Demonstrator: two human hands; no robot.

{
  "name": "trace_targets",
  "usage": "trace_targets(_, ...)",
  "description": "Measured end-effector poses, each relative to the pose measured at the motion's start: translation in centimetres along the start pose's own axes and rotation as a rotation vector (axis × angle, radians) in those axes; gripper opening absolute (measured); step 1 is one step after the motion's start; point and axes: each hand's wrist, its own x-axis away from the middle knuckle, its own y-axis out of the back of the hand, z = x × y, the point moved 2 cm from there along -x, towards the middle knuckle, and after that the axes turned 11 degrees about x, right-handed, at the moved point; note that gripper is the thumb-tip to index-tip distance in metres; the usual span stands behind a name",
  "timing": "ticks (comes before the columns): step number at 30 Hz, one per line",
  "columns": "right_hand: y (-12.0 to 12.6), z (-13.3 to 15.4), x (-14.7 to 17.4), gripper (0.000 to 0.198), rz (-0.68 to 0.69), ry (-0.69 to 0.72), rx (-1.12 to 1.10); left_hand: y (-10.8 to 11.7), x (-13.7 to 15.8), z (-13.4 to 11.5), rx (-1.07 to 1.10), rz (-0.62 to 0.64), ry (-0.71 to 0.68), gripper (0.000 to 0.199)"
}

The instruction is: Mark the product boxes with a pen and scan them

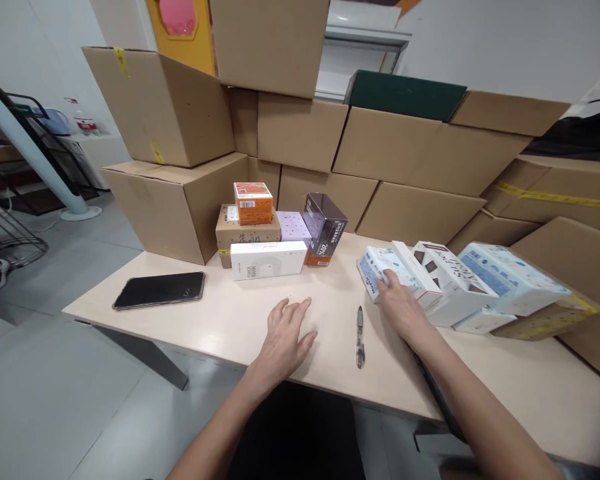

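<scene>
My left hand (285, 339) hovers over or rests lightly on the front of the table, fingers spread and holding nothing. To the right, my right hand (403, 305) is at a blue-and-white soft pack that looks like tissues (369, 268), its fingers closed against the near side. Against that pack leans a thin white box (414, 270), with a white box with brown squares (453, 277) beside it. A pen (361, 337) lies between my hands. Beyond my left hand stands a white power bank box (267, 261).
An orange box (253, 203) sits on a brown box (247, 233); a lilac box (293, 227) and a dark box (324, 227) stand alongside. A phone (160, 290) lies at left. Another blue-white pack (513, 277) is at right. Large cartons (405, 150) wall the back.
</scene>
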Motion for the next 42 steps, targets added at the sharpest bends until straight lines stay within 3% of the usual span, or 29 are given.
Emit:
trace_targets(3, 1.9, 1.6, -1.9, 0.040, -0.070, -0.005, -0.025, 0.0, 0.0, 0.0, 0.007, -0.004, -0.009, 0.059)
trace_targets(7, 5.5, 6.0, -5.5, 0.072, -0.327, -0.040, -0.276, 0.2, 0.0, 0.1, 0.024, -0.025, -0.021, 0.056)
trace_targets(10, 6.5, 9.1, -8.7, 0.084, -0.306, -0.117, -0.328, 0.4, 0.0, 0.2, 0.040, -0.055, -0.006, 0.051)
trace_targets(13, 6.3, 10.5, -11.1, 0.077, -0.248, -0.190, -0.398, 0.6, 0.0, 0.2, 0.060, -0.079, 0.016, 0.047)
trace_targets(17, 5.7, 8.8, -10.5, 0.071, -0.285, -0.268, -0.500, 0.7, 0.0, 0.4, 0.104, -0.104, 0.040, 0.045)
trace_targets(20, 5.6, 5.8, -6.8, 0.069, -0.447, -0.294, -0.635, 0.9, 0.0, 0.6, 0.201, -0.144, 0.067, 0.045)
trace_targets(22, 5.2, 4.0, -3.6, 0.070, -0.498, -0.300, -0.823, 1.1, 0.0, 0.8, 0.331, -0.236, 0.125, 0.045)
trace_targets(24, 4.2, 2.8, -0.7, 0.070, -0.402, -0.296, -1.066, 1.6, -0.1, 1.0, 0.486, -0.386, 0.218, 0.043)
trace_targets(27, 2.2, 2.9, 2.1, 0.068, -0.140, -0.270, -1.373, 2.2, 0.0, 1.5, 0.683, -0.608, 0.339, 0.042)
trace_targets(30, 0.7, 4.5, 3.2, 0.063, 0.110, -0.218, -1.519, 2.7, 0.2, 2.0, 0.821, -0.708, 0.391, 0.043)
trace_targets(34, -0.2, 6.4, 3.6, 0.055, 0.260, -0.241, -1.547, 2.9, 0.1, 2.1, 0.865, -0.597, 0.389, 0.043)
trace_targets(42, -2.2, 6.5, 4.0, 0.069, 0.215, -0.302, -1.476, 2.9, -0.1, 1.2, 0.720, -0.486, 0.348, 0.040)
